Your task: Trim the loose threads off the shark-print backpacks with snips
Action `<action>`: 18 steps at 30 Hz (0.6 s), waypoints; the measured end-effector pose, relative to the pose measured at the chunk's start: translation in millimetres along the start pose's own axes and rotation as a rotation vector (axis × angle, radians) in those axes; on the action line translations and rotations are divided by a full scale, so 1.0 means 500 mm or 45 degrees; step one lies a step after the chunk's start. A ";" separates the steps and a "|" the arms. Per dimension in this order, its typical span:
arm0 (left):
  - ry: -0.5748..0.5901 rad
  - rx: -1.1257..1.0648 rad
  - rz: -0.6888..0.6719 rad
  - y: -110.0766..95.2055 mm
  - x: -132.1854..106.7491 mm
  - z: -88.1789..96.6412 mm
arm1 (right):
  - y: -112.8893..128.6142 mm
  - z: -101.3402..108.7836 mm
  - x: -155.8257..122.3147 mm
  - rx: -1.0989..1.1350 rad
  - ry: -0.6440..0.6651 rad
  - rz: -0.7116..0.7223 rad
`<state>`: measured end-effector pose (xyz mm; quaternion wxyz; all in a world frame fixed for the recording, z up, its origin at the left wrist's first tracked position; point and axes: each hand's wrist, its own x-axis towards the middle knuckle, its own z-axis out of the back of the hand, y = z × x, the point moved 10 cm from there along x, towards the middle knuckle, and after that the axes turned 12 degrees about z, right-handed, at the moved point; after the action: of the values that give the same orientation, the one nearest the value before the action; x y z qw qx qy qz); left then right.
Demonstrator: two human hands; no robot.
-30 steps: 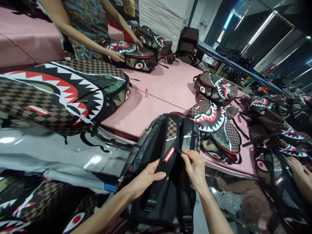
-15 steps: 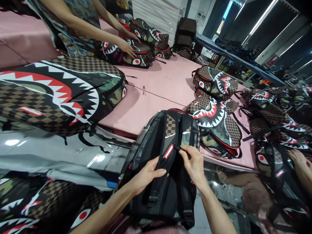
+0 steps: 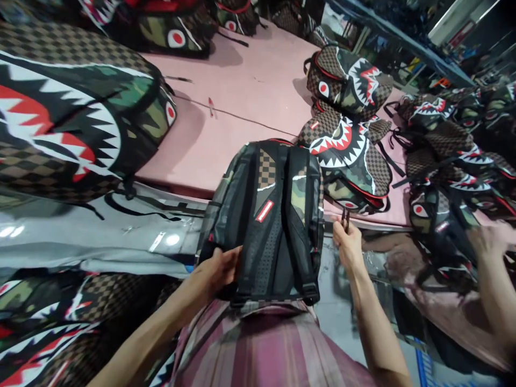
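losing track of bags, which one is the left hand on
The centre backpack, showing its straps and red label; the left hand touches only this one.

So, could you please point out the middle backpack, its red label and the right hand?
Middle backpack [image 3: 260, 242]: head view, its strap side.
Red label [image 3: 264, 211]: head view, its centre.
Right hand [image 3: 349, 244]: head view, its middle.

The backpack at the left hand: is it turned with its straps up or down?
Straps up: the backpack shows both shoulder straps and a red label toward the camera.
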<state>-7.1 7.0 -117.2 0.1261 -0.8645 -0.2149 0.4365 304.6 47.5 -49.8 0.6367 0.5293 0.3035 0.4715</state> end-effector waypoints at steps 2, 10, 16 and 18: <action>-0.059 -0.079 0.026 0.015 -0.005 0.032 | -0.042 0.006 -0.052 -0.018 0.091 -0.145; -0.159 0.029 0.044 -0.003 -0.015 0.037 | -0.048 -0.053 -0.087 -0.250 0.311 -0.062; -0.507 0.292 -0.245 -0.128 -0.084 0.076 | -0.072 -0.096 -0.065 -0.285 0.432 -0.129; -0.638 0.364 -0.362 -0.184 -0.100 0.077 | -0.071 -0.106 -0.059 -0.198 0.413 -0.174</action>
<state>-88.5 64.7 -67.4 0.2492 -0.6649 -0.2943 0.6397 256.9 41.1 -100.7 0.6491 0.3738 0.4001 0.5281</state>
